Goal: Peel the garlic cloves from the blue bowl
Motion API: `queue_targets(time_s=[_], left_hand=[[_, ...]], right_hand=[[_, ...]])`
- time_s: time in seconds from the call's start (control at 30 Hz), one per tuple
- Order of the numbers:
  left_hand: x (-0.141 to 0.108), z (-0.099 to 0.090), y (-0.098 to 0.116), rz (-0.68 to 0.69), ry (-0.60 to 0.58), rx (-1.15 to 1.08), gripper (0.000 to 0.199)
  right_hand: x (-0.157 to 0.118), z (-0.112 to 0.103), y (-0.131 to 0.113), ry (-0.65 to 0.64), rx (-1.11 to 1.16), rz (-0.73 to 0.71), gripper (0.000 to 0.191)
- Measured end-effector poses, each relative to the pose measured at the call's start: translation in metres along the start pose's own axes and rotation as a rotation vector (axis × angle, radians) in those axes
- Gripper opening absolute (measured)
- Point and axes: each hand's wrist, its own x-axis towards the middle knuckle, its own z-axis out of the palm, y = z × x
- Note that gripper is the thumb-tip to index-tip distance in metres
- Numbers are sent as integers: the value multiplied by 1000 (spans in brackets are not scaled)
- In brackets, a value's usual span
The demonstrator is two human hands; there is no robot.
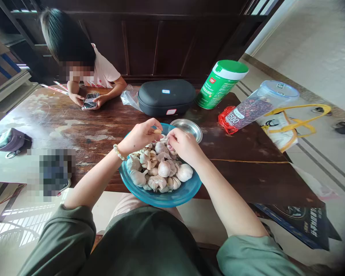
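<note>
Left hand (pixel 139 137): your fingers (pixel 151 126) are pinched almost shut on one garlic clove (pixel 157 131), its long axis lying roughly level and running toward your right hand. Right hand (pixel 184 145): your fingers (pixel 171 135) curl closed on a pale scrap of garlic (pixel 163 138), just beside the clove. Both hands are above the far side of the bowl.

Bowl: one teal glass bowl (pixel 161 200), at the near edge of the wooden table (pixel 109 130), directly under your hands. Contents: garlic bulbs (pixel 184 172), at least ten, piled together, so you cannot get an exact count. On your left wrist: one beaded bracelet (pixel 118 152).

Around the bowl, on the table: one small steel dish (pixel 188 128), touching the bowl's far rim; one black zip case (pixel 166 97); one green-lidded canister (pixel 221 85); one clear jar of dark grains (pixel 254 105), lying on its side; one red bag (pixel 227 120), touching the jar. Across the table: one other person (pixel 103 73), both hands on a smartphone (pixel 89 101).
</note>
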Motion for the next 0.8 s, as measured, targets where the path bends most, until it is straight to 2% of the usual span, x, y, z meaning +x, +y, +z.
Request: queue_targets(time_s=[0.1,0.2,0.3,0.47,0.57,0.8], left_hand=[[2,-3,-2,-3,-7,-212,27],[3,-5,-2,1,-10,-263,28],[3,-7,-2,-20,-54,-255,30],[3,-7,-3,-25,-124,-298,29],[4,-8,-4,-8,-128,-252,28],[6,-9,-6,57,-117,1,27]], right_hand=[[1,-1,0,20,-139,5,18],[2,-1,1,-8,-222,-26,19],[2,1,1,-13,-179,-128,27],[-3,-1,-8,155,-46,-297,15],[-6,-4,-14,205,-19,-316,15],[-9,-3,-16,165,-18,-396,20]])
